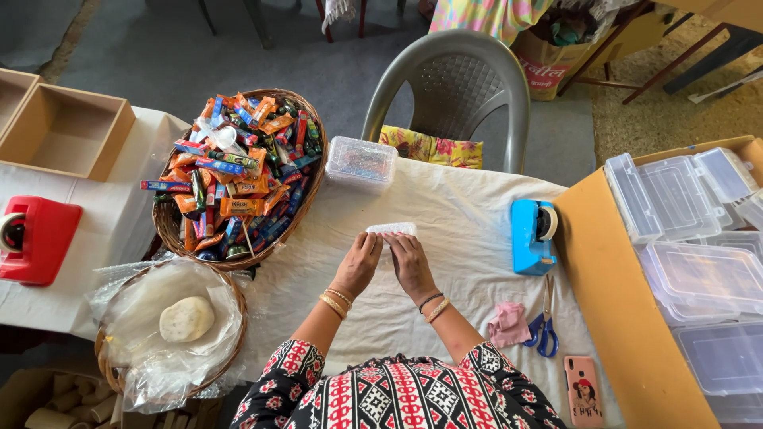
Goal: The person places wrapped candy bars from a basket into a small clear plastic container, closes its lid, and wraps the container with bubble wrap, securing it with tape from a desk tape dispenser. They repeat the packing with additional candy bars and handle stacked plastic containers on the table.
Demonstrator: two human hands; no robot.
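Both hands sit on the small clear plastic box (391, 229) at the middle of the white-clothed table (445, 206): my left hand (358, 262) and right hand (411, 264) lie flat, fingers pressed along its near edge. I judge I'm closing it; firm, even pressure is needed. Basket of sweets (238, 171), tape dispenser (531, 235) and scissors (545, 322) stand apart, nothing blocking.
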